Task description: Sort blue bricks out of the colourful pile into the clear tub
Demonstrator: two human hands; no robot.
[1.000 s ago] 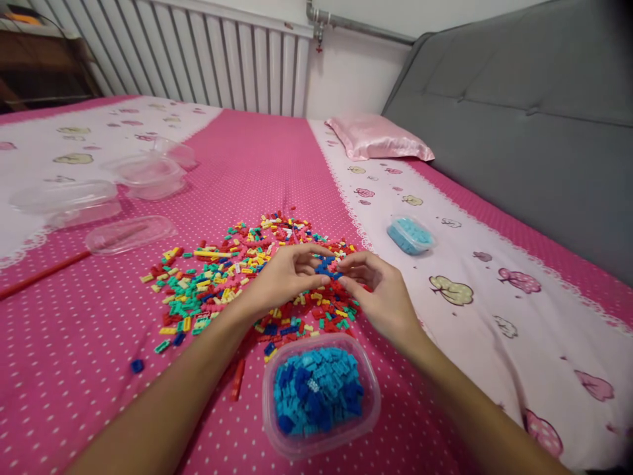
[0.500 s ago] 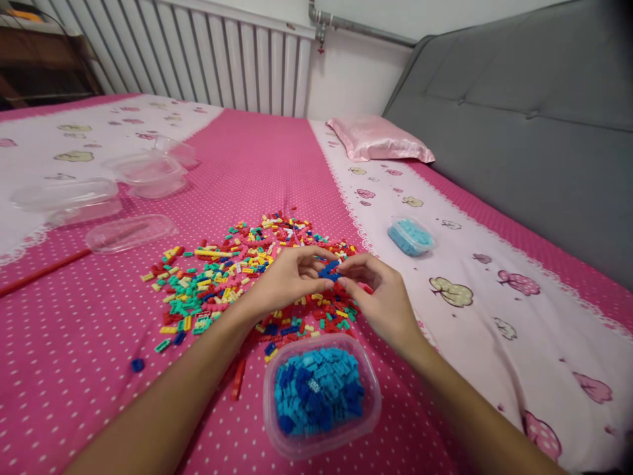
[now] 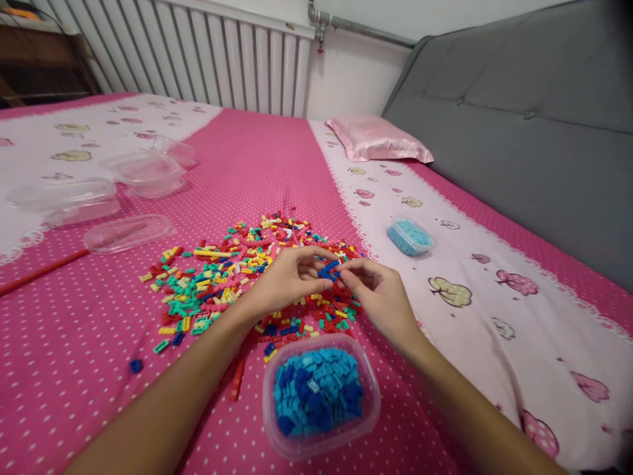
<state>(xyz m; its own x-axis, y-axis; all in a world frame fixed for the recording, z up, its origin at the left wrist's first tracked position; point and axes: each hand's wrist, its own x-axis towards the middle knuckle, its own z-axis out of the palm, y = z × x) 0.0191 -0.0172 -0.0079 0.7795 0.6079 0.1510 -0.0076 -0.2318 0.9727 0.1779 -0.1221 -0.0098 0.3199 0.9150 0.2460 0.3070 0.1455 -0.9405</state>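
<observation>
Dark blue building bricks point(image 3: 328, 270) are between my two hands, over a spread pile of mixed bricks point(image 3: 217, 277) in red, yellow, green, cream and blue. My left hand point(image 3: 293, 277) curls round the blue bricks, thumb below and fingers above. With thumb and index finger pinched, my right hand point(image 3: 378, 293) touches their right side; whether it holds a separate brick is hidden. Close to me, below the hands, stands a clear plastic tub point(image 3: 270, 422) full of light and dark blue bricks.
A smaller tub point(image 3: 410, 237) of pale blue bricks stands at the right. Empty clear containers point(image 3: 143, 173) and a lid point(image 3: 129, 235) lie at the left, by a red rod point(image 3: 44, 271). A pink pillow point(image 3: 378, 140) rests near the grey headboard point(image 3: 519, 119).
My right thumb and index finger have drawn closer together at the edge of the blue bricks. My left hand stays in place.
</observation>
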